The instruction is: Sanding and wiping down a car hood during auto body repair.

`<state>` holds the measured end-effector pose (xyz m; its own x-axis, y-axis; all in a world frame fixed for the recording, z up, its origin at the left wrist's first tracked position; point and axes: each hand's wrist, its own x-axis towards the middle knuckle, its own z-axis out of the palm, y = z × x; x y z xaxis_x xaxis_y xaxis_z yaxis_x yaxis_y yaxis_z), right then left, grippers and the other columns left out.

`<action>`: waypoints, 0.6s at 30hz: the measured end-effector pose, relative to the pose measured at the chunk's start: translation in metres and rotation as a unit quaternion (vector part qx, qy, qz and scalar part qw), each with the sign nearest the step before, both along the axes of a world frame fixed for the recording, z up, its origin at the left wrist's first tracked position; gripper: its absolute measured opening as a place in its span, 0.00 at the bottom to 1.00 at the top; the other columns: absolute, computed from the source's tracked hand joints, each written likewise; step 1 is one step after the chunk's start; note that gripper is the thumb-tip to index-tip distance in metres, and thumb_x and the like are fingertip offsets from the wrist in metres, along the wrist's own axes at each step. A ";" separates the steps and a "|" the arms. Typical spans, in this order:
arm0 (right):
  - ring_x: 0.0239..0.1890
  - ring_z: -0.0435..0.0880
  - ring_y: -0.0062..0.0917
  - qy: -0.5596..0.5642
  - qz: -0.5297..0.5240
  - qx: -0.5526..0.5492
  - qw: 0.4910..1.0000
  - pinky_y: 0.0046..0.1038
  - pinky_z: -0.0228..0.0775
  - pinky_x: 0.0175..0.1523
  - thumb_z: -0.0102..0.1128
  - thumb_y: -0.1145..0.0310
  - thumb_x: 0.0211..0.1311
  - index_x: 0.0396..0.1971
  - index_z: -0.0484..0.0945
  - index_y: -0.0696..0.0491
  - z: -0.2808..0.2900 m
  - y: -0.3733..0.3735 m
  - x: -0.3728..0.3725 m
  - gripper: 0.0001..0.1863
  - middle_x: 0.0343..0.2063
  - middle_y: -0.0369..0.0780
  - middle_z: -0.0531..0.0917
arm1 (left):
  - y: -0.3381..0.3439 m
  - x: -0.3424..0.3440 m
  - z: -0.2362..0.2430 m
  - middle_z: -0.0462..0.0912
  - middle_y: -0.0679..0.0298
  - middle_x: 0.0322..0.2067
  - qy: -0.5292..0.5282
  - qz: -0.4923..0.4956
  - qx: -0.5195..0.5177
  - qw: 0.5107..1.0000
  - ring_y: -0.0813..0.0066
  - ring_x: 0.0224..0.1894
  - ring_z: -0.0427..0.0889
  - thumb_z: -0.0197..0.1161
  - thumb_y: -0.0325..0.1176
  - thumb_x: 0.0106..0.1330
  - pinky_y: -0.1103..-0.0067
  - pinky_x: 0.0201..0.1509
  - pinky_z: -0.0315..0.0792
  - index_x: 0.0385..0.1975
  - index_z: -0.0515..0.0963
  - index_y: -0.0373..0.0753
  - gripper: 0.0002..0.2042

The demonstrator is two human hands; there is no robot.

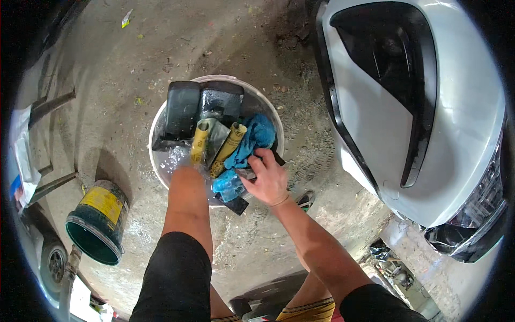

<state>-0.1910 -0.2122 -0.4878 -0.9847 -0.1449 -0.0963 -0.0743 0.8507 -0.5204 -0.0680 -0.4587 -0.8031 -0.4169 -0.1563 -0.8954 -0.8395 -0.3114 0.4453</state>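
My right fingers are curled with the thumb opposed, little gap left, apparently pinching a grey flat piece inside the near right of the bucket. My left hand is hidden beyond the wrist, seemingly under water; I cannot tell its grip. Blue cloth lies bunched beside the right fingers, and a black flat piece juts over the near rim, perhaps for easy reach. Two yellow rolls lean centrally. Two black containers occupy the far side, arguably leaving my hands room. Outside: dark green pail left, pale car bumper right.
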 end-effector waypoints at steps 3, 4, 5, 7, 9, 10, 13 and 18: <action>0.35 0.84 0.38 0.000 0.013 -0.004 1.000 0.35 0.79 0.34 0.77 0.60 0.40 0.39 0.79 0.49 -0.002 0.002 0.001 0.24 0.44 0.40 0.77 | -0.015 -0.005 0.016 0.82 0.54 0.47 -0.004 0.018 0.014 1.000 0.60 0.48 0.81 0.51 0.40 0.72 0.64 0.53 0.74 0.53 0.76 0.37 0.17; 0.34 0.84 0.38 0.009 0.018 -0.008 1.000 0.35 0.79 0.34 0.78 0.60 0.40 0.39 0.79 0.49 -0.003 0.003 0.001 0.24 0.44 0.40 0.77 | 0.002 -0.026 0.016 0.82 0.54 0.48 -0.007 0.025 0.019 0.999 0.60 0.48 0.81 0.51 0.40 0.72 0.64 0.54 0.74 0.54 0.76 0.37 0.17; 0.34 0.84 0.38 0.018 0.022 -0.026 0.999 0.35 0.79 0.34 0.78 0.60 0.40 0.39 0.79 0.49 -0.002 -0.006 0.001 0.24 0.44 0.41 0.77 | 0.014 -0.075 0.016 0.82 0.54 0.48 -0.011 0.032 0.009 0.999 0.60 0.49 0.81 0.51 0.40 0.72 0.64 0.54 0.74 0.54 0.76 0.37 0.17; 0.33 0.84 0.38 0.013 0.028 -0.016 0.999 0.35 0.79 0.34 0.78 0.60 0.40 0.38 0.79 0.49 -0.002 0.003 0.001 0.24 0.44 0.41 0.77 | 0.023 -0.065 0.021 0.81 0.54 0.48 -0.018 0.046 0.033 0.998 0.60 0.49 0.81 0.51 0.39 0.72 0.64 0.55 0.74 0.54 0.76 0.37 0.17; 0.33 0.84 0.38 0.009 0.032 -0.011 0.999 0.35 0.79 0.34 0.77 0.60 0.40 0.38 0.79 0.49 -0.004 0.008 0.003 0.23 0.43 0.41 0.77 | 0.021 -0.046 0.036 0.81 0.54 0.49 -0.023 0.058 0.051 0.997 0.60 0.50 0.81 0.51 0.39 0.73 0.64 0.56 0.74 0.55 0.76 0.37 0.18; 0.33 0.84 0.38 0.005 0.025 -0.003 1.000 0.35 0.79 0.34 0.77 0.59 0.40 0.38 0.79 0.49 -0.005 0.010 0.004 0.23 0.43 0.41 0.77 | 0.019 -0.037 0.044 0.81 0.54 0.49 -0.026 0.065 0.059 0.996 0.60 0.50 0.81 0.51 0.39 0.73 0.64 0.56 0.74 0.55 0.75 0.37 0.18; 0.34 0.84 0.38 0.009 0.016 0.000 1.000 0.36 0.78 0.34 0.77 0.58 0.41 0.37 0.80 0.49 -0.007 0.004 0.004 0.22 0.44 0.41 0.77 | 0.005 -0.032 0.072 0.81 0.54 0.50 -0.028 0.089 0.070 0.993 0.60 0.51 0.80 0.50 0.39 0.73 0.64 0.57 0.74 0.56 0.75 0.37 0.18; 0.33 0.84 0.39 0.007 0.002 0.008 1.000 0.38 0.78 0.33 0.76 0.58 0.42 0.36 0.80 0.49 0.000 -0.006 0.001 0.20 0.43 0.40 0.78 | 0.010 -0.091 0.122 0.81 0.54 0.51 -0.032 0.129 0.057 0.989 0.60 0.53 0.80 0.50 0.39 0.73 0.64 0.59 0.73 0.57 0.74 0.37 0.19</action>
<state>-0.1899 -0.2186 -0.4880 -0.9855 -0.1469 -0.0853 -0.0843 0.8589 -0.5051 -0.1593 -0.4491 -0.6814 -0.3185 -0.1471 -0.9365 -0.7505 -0.5644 0.3439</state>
